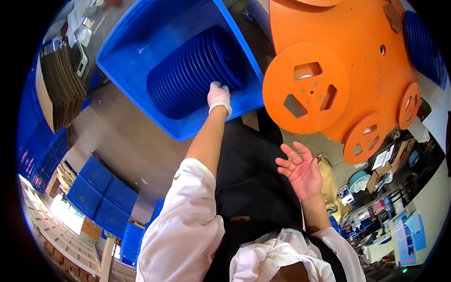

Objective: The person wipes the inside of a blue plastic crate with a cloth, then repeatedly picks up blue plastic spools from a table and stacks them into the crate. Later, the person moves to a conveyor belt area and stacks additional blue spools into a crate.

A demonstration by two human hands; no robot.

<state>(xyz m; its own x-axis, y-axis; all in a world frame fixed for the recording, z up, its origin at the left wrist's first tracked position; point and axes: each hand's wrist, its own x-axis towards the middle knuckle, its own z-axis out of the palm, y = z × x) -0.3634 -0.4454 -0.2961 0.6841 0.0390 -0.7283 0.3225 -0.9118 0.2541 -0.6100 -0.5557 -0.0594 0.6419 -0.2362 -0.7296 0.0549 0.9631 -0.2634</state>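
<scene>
A row of dark blue round discs point(185, 75) stands on edge, tightly packed, inside a large blue plastic bin point(127, 94). My left hand point(219, 96), in a white glove, reaches over the bin's near wall. Its fingers curl at the lower rim of the discs towards the right end of the row; the fingertips are partly hidden. Palm up and bare, my right hand point(300, 173) hangs in the air in front of my black apron point(258, 174), with fingers apart and nothing in them. It is nearest to the orange turntable.
A big orange round table point(361, 61) carries smaller orange discs with cut-outs point(307, 89) along its edge. More blue discs point(425, 47) stand at its far right. Stacked cardboard sheets point(61, 89) and blue crates point(101, 195) are on the left.
</scene>
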